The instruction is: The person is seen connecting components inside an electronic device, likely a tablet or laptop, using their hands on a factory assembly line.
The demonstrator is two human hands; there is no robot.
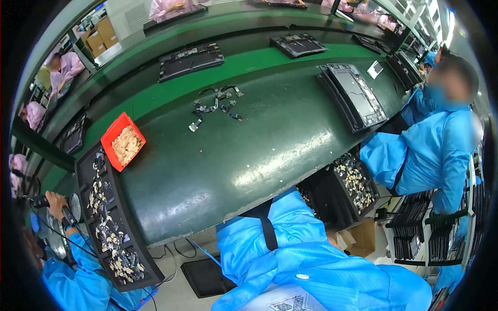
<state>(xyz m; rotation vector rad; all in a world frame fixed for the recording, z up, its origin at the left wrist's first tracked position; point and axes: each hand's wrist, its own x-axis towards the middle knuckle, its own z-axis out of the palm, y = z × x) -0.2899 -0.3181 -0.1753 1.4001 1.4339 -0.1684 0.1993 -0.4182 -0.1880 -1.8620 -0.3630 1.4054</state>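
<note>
Right grip (pixel 333 240) mostly hidden, near cardboard box (pixel 367 237).

A dark green workbench (pixel 181 166) stretched above a pale floor (pixel 174 285); a white-framed rack (pixel 471 189) stood at right, a tube light (pixel 450 26) shone at upper right, and a pale slatted panel (pixel 136 18) rose beyond.

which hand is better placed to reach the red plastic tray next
Left, probably: the red rectangular plastic tray of pale scraps stands toward the person's left on the dark green table. The left hand is out of view, so this rests on position alone.
</note>
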